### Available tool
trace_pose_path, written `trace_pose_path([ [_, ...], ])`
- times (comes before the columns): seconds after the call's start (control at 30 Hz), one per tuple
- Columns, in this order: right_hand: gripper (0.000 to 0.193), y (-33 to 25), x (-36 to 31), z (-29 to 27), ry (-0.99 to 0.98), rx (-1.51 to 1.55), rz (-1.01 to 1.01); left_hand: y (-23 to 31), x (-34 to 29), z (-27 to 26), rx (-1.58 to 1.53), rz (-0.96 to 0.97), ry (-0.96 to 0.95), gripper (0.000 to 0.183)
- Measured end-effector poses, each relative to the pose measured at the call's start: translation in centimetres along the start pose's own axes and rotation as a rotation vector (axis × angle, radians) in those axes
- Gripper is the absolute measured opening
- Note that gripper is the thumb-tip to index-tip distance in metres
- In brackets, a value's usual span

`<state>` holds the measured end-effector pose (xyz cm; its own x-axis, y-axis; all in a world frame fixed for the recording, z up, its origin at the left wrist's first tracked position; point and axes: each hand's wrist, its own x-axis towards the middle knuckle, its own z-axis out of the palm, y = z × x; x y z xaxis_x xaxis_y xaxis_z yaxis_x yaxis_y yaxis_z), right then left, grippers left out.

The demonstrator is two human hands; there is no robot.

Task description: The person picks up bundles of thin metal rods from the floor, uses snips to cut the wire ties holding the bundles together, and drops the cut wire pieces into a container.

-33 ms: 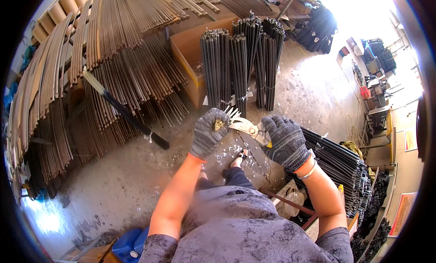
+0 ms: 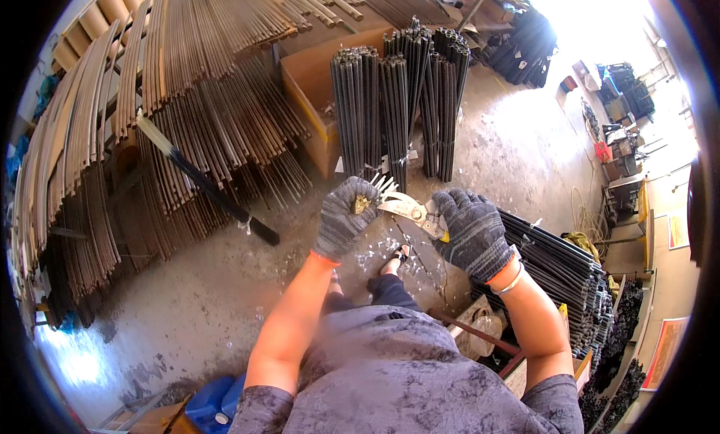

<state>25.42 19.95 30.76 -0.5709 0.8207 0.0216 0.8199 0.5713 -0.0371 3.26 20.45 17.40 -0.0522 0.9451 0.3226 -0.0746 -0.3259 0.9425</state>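
My left hand (image 2: 342,225), in a grey striped knit glove with an orange cuff, is closed around a bundle of thin white strips (image 2: 385,184). Their white ends fan out toward the right, and a yellowish clump (image 2: 363,204) shows at the fist's opening. What the rest of the bundle looks like is hidden by the glove. In my right hand (image 2: 475,237), gloved alike, is a pair of pruning shears (image 2: 411,209) with pale metal jaws and a bit of yellow on the handle. The jaws' tip lies right beside the white strips; whether they touch cannot be made out.
Bundles of dark rods (image 2: 394,97) stand upright ahead, beside a large cardboard box (image 2: 319,127). Racks of long brown rods (image 2: 217,119) fill the left. More dark rods (image 2: 551,265) lie stacked at the right. White scraps litter the floor (image 2: 247,299); a blue container (image 2: 210,404) sits at lower left.
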Motion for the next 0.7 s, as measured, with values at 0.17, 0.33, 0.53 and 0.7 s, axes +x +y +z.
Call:
trace_pose_path([
  [0.17,0.060,-0.3,0.2,-1.1,-0.023,-0.014,0.017,0.1,0.3,-0.6,0.050,-0.029,-0.065,0.016],
  [0.33,0.058,0.2,-0.5,-0.3,-0.036,-0.025,0.053,0.0,0.7,-0.7,0.158,0.031,-0.068,0.015],
  [0.53,0.056,-0.2,-0.4,-1.0,-0.009,0.013,0.047,1.1,1.0,-0.4,0.027,0.080,0.001,0.016],
  [0.7,0.064,-0.4,-0.3,-0.8,0.050,-0.022,0.025,0.9,0.9,-0.1,-0.025,0.038,-0.035,0.014],
])
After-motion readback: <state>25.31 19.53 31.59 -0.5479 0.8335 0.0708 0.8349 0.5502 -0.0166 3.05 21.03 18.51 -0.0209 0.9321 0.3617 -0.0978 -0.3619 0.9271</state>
